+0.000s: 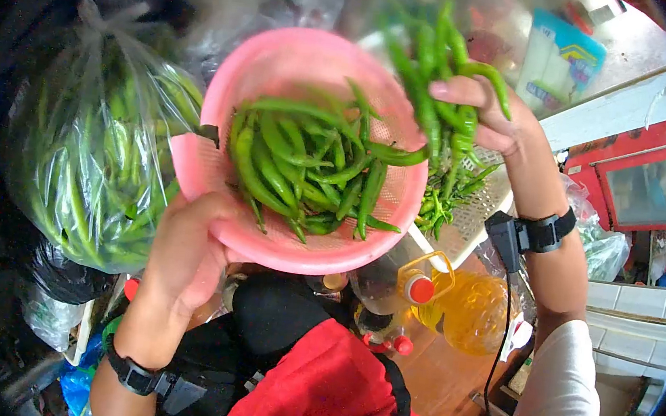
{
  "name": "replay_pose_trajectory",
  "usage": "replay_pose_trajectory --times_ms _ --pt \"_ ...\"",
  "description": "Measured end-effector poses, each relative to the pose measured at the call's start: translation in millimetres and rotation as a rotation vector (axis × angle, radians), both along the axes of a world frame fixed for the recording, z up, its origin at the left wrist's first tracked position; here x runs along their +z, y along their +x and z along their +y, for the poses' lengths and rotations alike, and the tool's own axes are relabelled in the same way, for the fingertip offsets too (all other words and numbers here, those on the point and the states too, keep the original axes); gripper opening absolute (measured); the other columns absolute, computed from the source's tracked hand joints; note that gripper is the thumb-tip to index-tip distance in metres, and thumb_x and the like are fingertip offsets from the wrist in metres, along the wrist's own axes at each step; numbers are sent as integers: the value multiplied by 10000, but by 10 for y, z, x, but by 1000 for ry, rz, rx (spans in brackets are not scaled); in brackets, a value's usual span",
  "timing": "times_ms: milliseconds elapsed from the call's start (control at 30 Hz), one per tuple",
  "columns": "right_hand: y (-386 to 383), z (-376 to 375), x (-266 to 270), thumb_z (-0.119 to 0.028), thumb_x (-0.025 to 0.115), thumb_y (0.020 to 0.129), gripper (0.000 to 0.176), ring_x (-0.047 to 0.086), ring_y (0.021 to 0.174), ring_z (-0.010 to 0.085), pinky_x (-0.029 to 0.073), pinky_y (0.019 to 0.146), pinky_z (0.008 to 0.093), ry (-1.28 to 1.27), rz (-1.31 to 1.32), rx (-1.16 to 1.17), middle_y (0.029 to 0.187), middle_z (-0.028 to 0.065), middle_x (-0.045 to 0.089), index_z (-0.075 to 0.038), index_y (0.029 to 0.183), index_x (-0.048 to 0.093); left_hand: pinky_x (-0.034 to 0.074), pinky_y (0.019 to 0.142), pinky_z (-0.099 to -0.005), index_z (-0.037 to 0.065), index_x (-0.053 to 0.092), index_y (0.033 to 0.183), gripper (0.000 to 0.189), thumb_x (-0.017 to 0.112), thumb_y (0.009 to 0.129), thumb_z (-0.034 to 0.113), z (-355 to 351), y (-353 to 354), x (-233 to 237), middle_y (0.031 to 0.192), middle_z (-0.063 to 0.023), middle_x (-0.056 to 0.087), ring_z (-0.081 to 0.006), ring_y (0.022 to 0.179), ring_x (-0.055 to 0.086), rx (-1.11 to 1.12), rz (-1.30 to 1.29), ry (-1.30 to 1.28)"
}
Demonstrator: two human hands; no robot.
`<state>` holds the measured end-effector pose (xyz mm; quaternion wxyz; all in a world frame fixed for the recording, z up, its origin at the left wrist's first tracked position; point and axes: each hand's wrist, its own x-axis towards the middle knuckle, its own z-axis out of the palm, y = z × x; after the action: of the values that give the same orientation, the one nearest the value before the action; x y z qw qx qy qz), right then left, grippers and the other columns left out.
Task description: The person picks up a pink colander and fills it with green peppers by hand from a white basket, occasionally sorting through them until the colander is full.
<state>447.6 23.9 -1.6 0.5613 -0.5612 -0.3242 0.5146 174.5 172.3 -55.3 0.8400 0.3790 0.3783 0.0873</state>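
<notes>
A pink plastic colander [229, 75] with a broken rim on its left is tilted toward me. Its rim is gripped by my left hand [192, 246] at the lower left. Inside lies a heap of long green chili peppers [305, 164]. Over the colander's right edge, my right hand [485, 114] is closed around a bunch of green chili peppers [429, 64], their upper ends blurred. Under that hand, smaller green peppers [434, 206] lie on a white perforated tray [470, 214], partly hidden by the colander.
A clear plastic bag [103, 159] full of green peppers stands at left. Below the colander are an oil bottle [472, 312] with a red cap and other bottles [382, 319]. A red cabinet [645, 172] with a glass front stands at right. A cable [501, 347] hangs from my right wrist.
</notes>
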Motion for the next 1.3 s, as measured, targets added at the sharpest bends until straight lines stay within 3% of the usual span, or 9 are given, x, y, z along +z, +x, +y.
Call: replay_pose_trajectory --times_ms 133,233,333,567,733,867,1067,1200,1300 --pt "-190 339 -105 -134 629 742 479 567 854 194 481 727 324 -38 116 186 1025 92 556 -27 1171 443 535 587 -350 -22 449 1021 274 425 751 19 -54 88 40 859 -108 537 -212 727 582 16 -17 32" --pt "-221 467 -320 -243 677 701 528 555 909 196 431 817 300 113 -858 257 1010 110 575 -38 1142 474 537 669 -424 -22 390 1131 388 411 744 1 -33 93 18 936 -125 522 -268 811 591 7 -55 5" --pt "-152 478 -392 -275 667 703 515 543 910 162 420 820 281 -131 -971 152 981 99 589 -57 1135 489 537 668 -423 -26 389 1128 388 408 741 -5 -21 79 -35 945 -127 520 -271 809 590 12 -42 8" --pt "22 291 -364 -246 587 773 374 573 893 161 423 808 260 -28 -525 123 980 80 600 4 1047 541 534 620 -386 -19 468 1012 280 432 737 16 31 39 -80 856 -109 546 -241 728 590 24 44 9" --pt "479 -27 -490 -133 456 846 234 556 906 154 420 859 284 201 -362 -424 965 77 590 -7 1025 538 515 629 -324 -26 519 893 199 469 716 50 58 21 37 817 -99 570 -210 680 584 135 14 -46" --pt "964 -424 -922 -153 446 841 193 568 709 125 468 656 243 -76 -427 -540 848 84 607 -17 900 570 425 860 -358 -53 475 1047 375 488 693 70 271 -202 279 1003 -146 551 -248 923 541 159 -85 53" --pt "895 -912 -1873 -254 541 747 334 581 798 224 452 719 343 -735 -1093 310 888 118 601 -67 1023 548 432 871 -473 -72 336 1186 459 435 749 27 880 -809 677 1161 -210 444 -315 1062 465 215 -367 51" --pt "692 -1076 -2367 -287 568 704 337 575 869 309 452 721 401 -623 -1278 335 866 123 613 -83 972 575 382 898 -560 -18 186 1277 448 313 849 15 1138 -1018 664 1285 -250 257 -364 1134 374 162 -762 -380" --pt "458 -963 -2265 -276 535 733 285 573 869 285 422 774 452 -937 -1448 480 922 96 595 -77 932 579 385 896 -559 -21 185 1279 441 307 857 19 1226 -1132 648 1296 -249 247 -372 1156 352 220 -699 -251"
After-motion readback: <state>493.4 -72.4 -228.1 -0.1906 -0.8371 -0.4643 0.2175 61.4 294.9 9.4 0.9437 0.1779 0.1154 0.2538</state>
